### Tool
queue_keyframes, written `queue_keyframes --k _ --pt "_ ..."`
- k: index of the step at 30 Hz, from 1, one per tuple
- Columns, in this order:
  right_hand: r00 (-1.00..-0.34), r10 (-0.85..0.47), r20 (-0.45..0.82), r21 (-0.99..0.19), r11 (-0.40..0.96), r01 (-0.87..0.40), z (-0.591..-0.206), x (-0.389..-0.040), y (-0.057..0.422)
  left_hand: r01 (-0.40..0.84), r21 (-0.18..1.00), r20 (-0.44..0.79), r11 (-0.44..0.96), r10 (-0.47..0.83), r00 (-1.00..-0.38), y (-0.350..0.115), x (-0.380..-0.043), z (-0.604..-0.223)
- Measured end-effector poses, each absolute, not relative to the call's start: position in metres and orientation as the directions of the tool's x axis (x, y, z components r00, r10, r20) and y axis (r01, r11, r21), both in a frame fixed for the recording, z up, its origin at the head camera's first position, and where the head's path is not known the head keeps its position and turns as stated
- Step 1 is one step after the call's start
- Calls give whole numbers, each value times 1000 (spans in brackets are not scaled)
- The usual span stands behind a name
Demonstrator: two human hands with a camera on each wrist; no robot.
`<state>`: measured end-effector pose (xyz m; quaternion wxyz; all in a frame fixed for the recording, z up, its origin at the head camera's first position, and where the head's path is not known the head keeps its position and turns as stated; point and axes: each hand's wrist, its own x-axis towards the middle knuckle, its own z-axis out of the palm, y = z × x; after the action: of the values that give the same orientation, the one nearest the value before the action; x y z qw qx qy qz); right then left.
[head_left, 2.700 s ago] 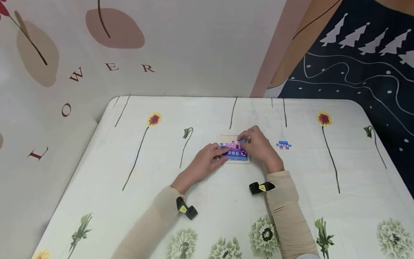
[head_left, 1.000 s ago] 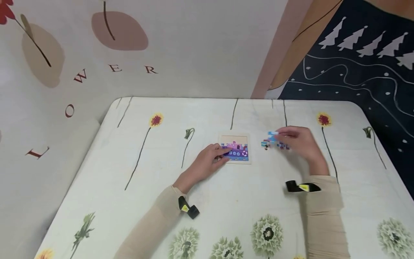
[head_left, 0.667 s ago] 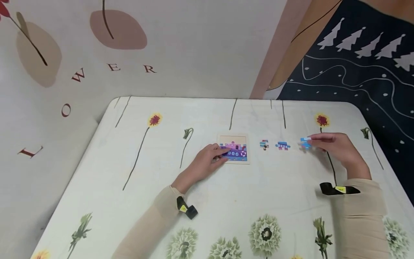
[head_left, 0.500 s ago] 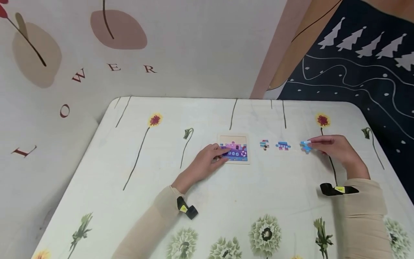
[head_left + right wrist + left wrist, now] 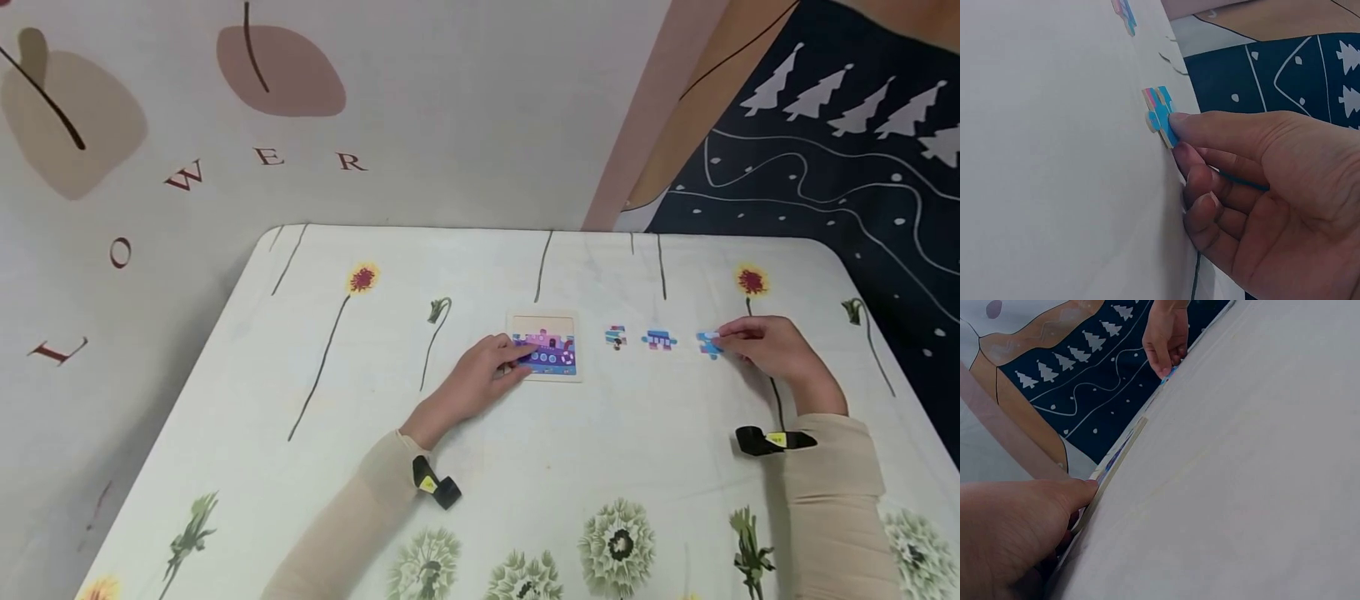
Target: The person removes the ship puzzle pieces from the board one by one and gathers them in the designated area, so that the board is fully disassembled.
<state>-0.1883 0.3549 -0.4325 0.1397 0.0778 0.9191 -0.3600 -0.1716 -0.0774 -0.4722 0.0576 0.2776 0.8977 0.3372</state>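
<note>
In the head view, a wooden jigsaw board (image 5: pixel 545 322) lies mid-table, its lower part filled with a purple ship picture and a strip at the top bare. My left hand (image 5: pixel 474 377) grips its lower left corner, the index finger lying over the picture and the thumb at the near edge. In the left wrist view the thumb meets the board's edge (image 5: pixel 1124 456); the other fingers are mostly hidden. My right hand (image 5: pixel 772 354) pinches a blue puzzle piece (image 5: pixel 1161 119) by one end, thumb and index finger together, low at the tabletop.
Between the board and my right hand lie two loose puzzle pieces, a multicoloured one (image 5: pixel 616 337) and a blue-and-pink one (image 5: pixel 659 340). The flower-printed cloth (image 5: pixel 487 467) covers the table, with a pale wall behind and a dark tree-patterned cloth (image 5: pixel 817 158) at the right.
My right hand has gone from the board to the right, leaving the multicoloured piece beside it, then pinching the blue piece at far right. Lately it shifts only slightly. My left hand stays on the board.
</note>
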Motion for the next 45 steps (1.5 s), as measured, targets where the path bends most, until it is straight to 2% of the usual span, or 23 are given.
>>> queue_keyframes --k 7,11,14,16,18,21,26,31,37,45 --pt "-946 69 -318 -632 728 266 -433 -191 351 467 636 93 614 540 -836 -79 -173 -471" --pt "-946 87 -312 -583 769 263 -427 -191 337 468 627 92 622 538 -838 -80 -174 -470" --pt "-966 76 -249 -565 798 208 -419 -192 316 466 630 89 621 538 -838 -82 -174 -468" --pt "-985 45 -168 -595 792 138 -413 -194 296 468 630 85 620 544 -835 -81 -174 -468" --pt "-995 -14 -95 -655 754 52 -408 -199 273 468 629 81 620 547 -833 -81 -174 -468" --pt "-989 -130 -67 -770 637 -31 -406 -208 232 463 628 79 626 541 -837 -81 -173 -468" --pt "-946 -298 -124 -910 415 -11 -416 -218 165 464 633 86 620 540 -838 -77 -172 -469" --pt "-933 -332 -136 -940 342 15 -433 -215 131 485 630 86 607 566 -820 -73 -170 -474" --pt "-938 -319 -133 -930 367 7 -444 -212 124 511 604 116 611 567 -815 -74 -169 -475" --pt "-927 -346 -147 -838 542 -70 -445 -213 121 521 612 142 594 566 -812 -80 -166 -472"
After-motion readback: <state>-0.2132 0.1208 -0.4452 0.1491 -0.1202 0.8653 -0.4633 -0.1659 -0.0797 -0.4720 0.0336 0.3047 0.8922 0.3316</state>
